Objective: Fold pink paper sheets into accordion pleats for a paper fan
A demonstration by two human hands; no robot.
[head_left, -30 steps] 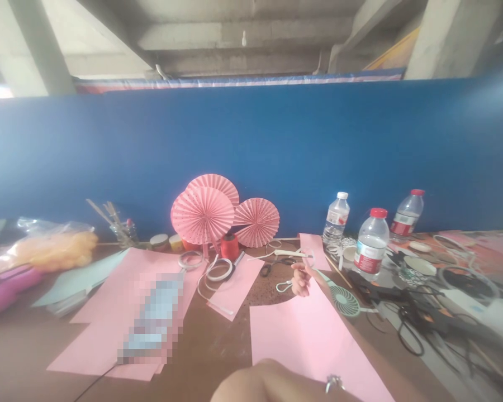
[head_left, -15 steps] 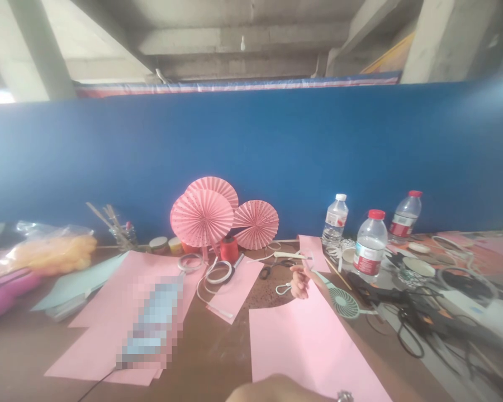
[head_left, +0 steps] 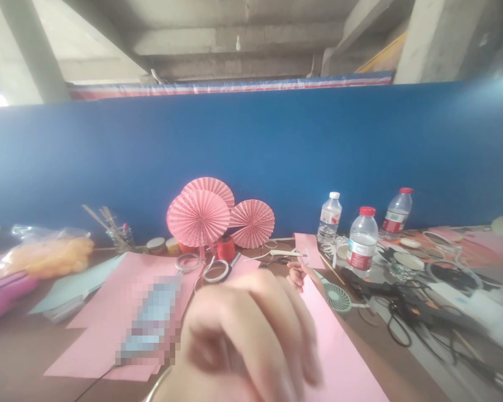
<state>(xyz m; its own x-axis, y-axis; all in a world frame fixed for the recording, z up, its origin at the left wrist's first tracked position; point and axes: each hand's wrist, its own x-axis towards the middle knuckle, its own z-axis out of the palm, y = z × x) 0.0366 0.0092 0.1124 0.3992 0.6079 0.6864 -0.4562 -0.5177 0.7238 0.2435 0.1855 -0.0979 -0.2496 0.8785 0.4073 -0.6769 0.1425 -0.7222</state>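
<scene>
Figure: my left hand point(head_left: 251, 335) above a smooth pink sheet point(head_left: 343, 352), my right hand point(head_left: 295, 276) at the sheet's far corner.
The thin, matte sheet spread over the brown surface point(head_left: 14, 357) from the far corner toward me. The left fingers, bent and blurred, loomed close and hid the sheet's nearer left part; I could not tell whether they gripped anything. The right fingers were curled at the corner, but I could not tell whether they pinched it. I counted at least three pleated, disc-shaped fans point(head_left: 199, 218), three clear plastic bottles point(head_left: 361, 251) (two red-capped, one white-capped) and two pale rings point(head_left: 216, 272). A mint-green handheld fan point(head_left: 337, 297) with a ribbed round grille was just beside the sheet; tangled black cables point(head_left: 398, 324) lay farther right. A flat blue partition point(head_left: 276, 145) stood behind.
</scene>
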